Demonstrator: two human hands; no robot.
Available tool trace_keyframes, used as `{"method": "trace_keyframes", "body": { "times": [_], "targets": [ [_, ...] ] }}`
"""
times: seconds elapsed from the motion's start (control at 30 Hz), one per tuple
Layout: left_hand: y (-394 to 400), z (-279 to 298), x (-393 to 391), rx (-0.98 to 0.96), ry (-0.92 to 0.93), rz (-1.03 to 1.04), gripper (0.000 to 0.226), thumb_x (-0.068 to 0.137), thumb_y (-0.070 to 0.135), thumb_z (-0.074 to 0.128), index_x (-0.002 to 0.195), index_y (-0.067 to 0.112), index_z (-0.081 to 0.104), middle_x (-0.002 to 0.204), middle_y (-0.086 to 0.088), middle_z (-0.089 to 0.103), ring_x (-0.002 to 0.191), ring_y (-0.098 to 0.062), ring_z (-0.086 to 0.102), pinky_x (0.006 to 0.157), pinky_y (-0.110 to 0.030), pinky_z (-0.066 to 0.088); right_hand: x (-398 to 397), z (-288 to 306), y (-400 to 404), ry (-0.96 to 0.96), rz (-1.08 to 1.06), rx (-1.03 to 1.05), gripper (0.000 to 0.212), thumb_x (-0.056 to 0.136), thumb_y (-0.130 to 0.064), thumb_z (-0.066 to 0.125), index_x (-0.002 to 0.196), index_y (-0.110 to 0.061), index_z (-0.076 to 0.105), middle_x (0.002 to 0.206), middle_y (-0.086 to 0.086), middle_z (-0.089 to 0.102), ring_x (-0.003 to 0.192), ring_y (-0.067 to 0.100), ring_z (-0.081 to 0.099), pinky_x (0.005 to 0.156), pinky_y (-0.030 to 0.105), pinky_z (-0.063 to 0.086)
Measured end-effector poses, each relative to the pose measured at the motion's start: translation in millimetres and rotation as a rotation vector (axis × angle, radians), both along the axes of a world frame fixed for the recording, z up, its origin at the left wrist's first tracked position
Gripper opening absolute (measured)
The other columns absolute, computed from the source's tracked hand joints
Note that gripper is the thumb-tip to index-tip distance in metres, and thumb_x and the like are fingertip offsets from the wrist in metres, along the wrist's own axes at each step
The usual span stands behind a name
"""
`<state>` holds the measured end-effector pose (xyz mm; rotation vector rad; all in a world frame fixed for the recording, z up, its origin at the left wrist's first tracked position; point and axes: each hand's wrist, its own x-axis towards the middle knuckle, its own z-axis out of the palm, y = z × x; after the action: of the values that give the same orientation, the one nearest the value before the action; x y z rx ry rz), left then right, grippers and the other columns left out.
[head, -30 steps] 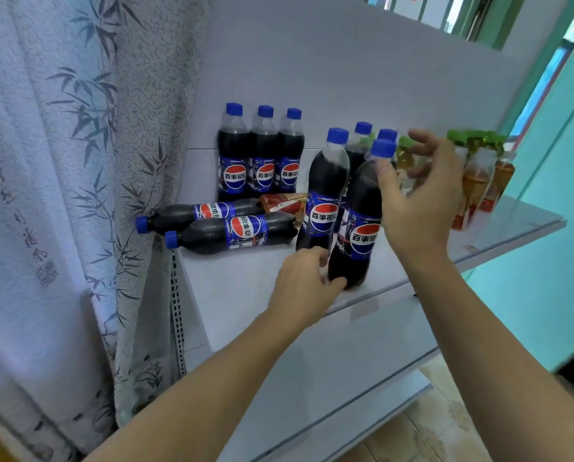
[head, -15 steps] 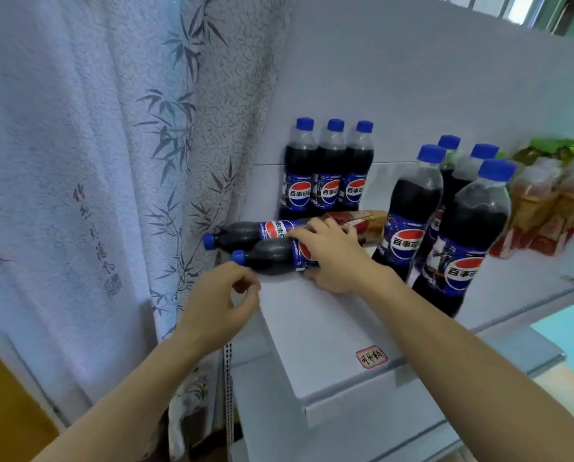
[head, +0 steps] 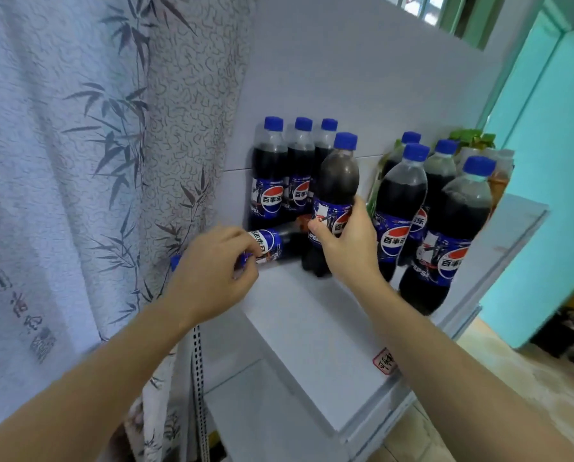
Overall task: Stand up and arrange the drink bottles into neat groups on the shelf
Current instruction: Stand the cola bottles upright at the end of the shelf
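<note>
Head view: right hand (head: 344, 248) wrapped around the label of an upright cola bottle (head: 334, 201), thumb on the left side of it, base at or just above the white shelf (head: 312, 345), can't tell if it's touching. Left hand (head: 212, 275) grips a second cola bottle (head: 272, 245) lying on its side at the shelf's left edge, fingers curled over the label; its blue cap (head: 175, 261) pokes out past the hand toward the curtain (head: 78, 161). Obstructions: back row of three upright cola bottles (head: 295, 175) sits directly behind both held ones, against the white back panel (head: 345, 78); something red-brown (head: 304, 221) is wedged between that row and the held bottles, mostly hidden, can't identify. Right of the upright held bottle, nearly touching the right wrist: cluster of four upright cola bottles (head: 445, 228), the front one near the shelf's right front corner. Behind the cluster, green-topped amber drink bottles (head: 479, 145), blurred, count unclear. Cola count: nine visible, eight upright, one lying. All blue caps on. Red-bordered label sticker (head: 385, 360) on the shelf front edge. Lower shelf (head: 262, 411) below, perforated upright rail (head: 199, 378) at left, teal wall (head: 545, 195) at right.
</note>
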<state>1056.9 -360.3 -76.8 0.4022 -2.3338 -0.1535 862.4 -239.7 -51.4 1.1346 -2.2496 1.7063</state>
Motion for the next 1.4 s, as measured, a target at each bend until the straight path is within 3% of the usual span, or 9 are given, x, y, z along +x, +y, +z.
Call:
{"method": "trace_keyframes", "body": {
  "times": [0.17, 0.3, 0.37, 0.43, 0.53, 0.67, 0.87, 1.1, 1.4],
  "targets": [
    [-42.9, 11.9, 30.5, 0.081, -0.214, -0.017, 0.046, 0.08, 0.048, 0.054, 0.12, 0.027, 0.062, 0.111, 0.005, 0.06, 0.1, -0.013, 0.054, 0.085, -0.033, 0.048, 16.4, -11.0, 8.5, -0.006, -0.026, -0.063, 0.095, 0.086, -0.018, 0.08, 0.159, -0.023, 0.02, 0.149, -0.002, 0.05, 0.133, 0.009, 0.05, 0.115, 0.043, 0.041],
    [-61.7, 0.9, 39.2, 0.825, 0.111, -0.217, 0.027, 0.085, 0.035, 0.051, 0.096, 0.03, 0.075, 0.108, 0.005, 0.074, 0.104, -0.009, 0.065, 0.098, -0.025, 0.045, 48.0, -12.3, 15.9, 0.652, -0.036, -0.238, 0.066, 0.085, 0.0, 0.068, 0.147, -0.001, 0.045, 0.143, 0.02, 0.047, 0.135, 0.028, 0.046, 0.114, 0.039, 0.04],
    [-68.1, -2.0, 37.7, 1.174, 0.298, -0.217, 0.03, 0.085, 0.027, 0.052, 0.087, 0.024, 0.081, 0.1, -0.001, 0.079, 0.098, -0.018, 0.071, 0.096, -0.037, 0.05, 59.0, -9.1, 0.8, 0.864, 0.086, -0.02, 0.064, 0.077, 0.002, 0.065, 0.14, -0.004, 0.055, 0.14, 0.019, 0.051, 0.132, 0.035, 0.047, 0.107, 0.049, 0.042],
    [-69.5, -4.3, 35.3, 1.26, 0.362, -0.17, 0.029, 0.092, 0.017, 0.052, 0.085, 0.015, 0.079, 0.091, -0.004, 0.079, 0.087, -0.019, 0.073, 0.083, -0.034, 0.056, 64.4, -7.2, -22.3, 0.887, 0.276, 0.447, 0.081, 0.074, -0.002, 0.066, 0.15, -0.016, 0.042, 0.151, 0.013, 0.041, 0.14, 0.034, 0.037, 0.107, 0.055, 0.039],
    [-71.4, -14.4, 33.1, 1.195, 0.345, -0.154, 0.027, 0.093, 0.014, 0.049, 0.092, 0.007, 0.075, 0.089, -0.008, 0.079, 0.076, -0.016, 0.072, 0.07, -0.025, 0.055, 65.9, -4.2, -46.7, 0.936, 0.332, 0.812, 0.077, 0.086, -0.019, 0.066, 0.153, -0.029, 0.029, 0.151, 0.003, 0.039, 0.14, 0.028, 0.034, 0.105, 0.054, 0.033],
    [-80.6, -23.5, 26.6, 0.887, 0.298, -0.208, 0.024, 0.1, 0.003, 0.05, 0.102, 0.01, 0.072, 0.09, 0.005, 0.077, 0.087, -0.007, 0.07, 0.081, -0.02, 0.054, 60.8, -1.3, -44.2, 0.812, 0.294, 0.633, 0.068, 0.083, -0.026, 0.07, 0.143, -0.034, 0.037, 0.141, -0.004, 0.046, 0.126, 0.024, 0.044, 0.094, 0.051, 0.04],
    [-67.1, -67.8, -4.6, 0.247, -0.099, 0.017, 0.044, 0.093, 0.033, 0.03, 0.118, 0.03, 0.066, 0.126, 0.013, 0.06, 0.122, -0.008, 0.052, 0.102, -0.045, 0.03, 68.6, 22.8, -41.5, 0.227, 0.311, 0.201, 0.071, 0.085, -0.023, 0.078, 0.142, -0.027, 0.035, 0.12, -0.007, 0.06, 0.107, 0.015, 0.059, 0.092, 0.034, 0.049],
    [-61.5, -76.9, -3.0, 0.317, 0.11, 0.036, 0.025, 0.09, 0.021, 0.034, 0.1, 0.016, 0.057, 0.103, 0.002, 0.056, 0.099, -0.022, 0.056, 0.089, -0.047, 0.042, 69.8, 25.7, -58.7, 0.069, 0.045, 0.182, 0.083, 0.089, -0.035, 0.075, 0.152, -0.018, 0.023, 0.115, 0.005, 0.069, 0.102, 0.025, 0.068, 0.092, 0.049, 0.057],
    [-52.8, -46.3, -0.9, 0.305, -0.116, 0.104, 0.032, 0.082, 0.026, 0.043, 0.096, 0.012, 0.068, 0.096, -0.001, 0.062, 0.095, -0.023, 0.059, 0.085, -0.039, 0.049, 68.0, 11.0, -38.3, 0.015, 0.137, 0.176, 0.071, 0.089, -0.017, 0.076, 0.148, -0.021, 0.037, 0.131, 0.0, 0.065, 0.12, 0.019, 0.062, 0.106, 0.043, 0.05]
  ]
}}
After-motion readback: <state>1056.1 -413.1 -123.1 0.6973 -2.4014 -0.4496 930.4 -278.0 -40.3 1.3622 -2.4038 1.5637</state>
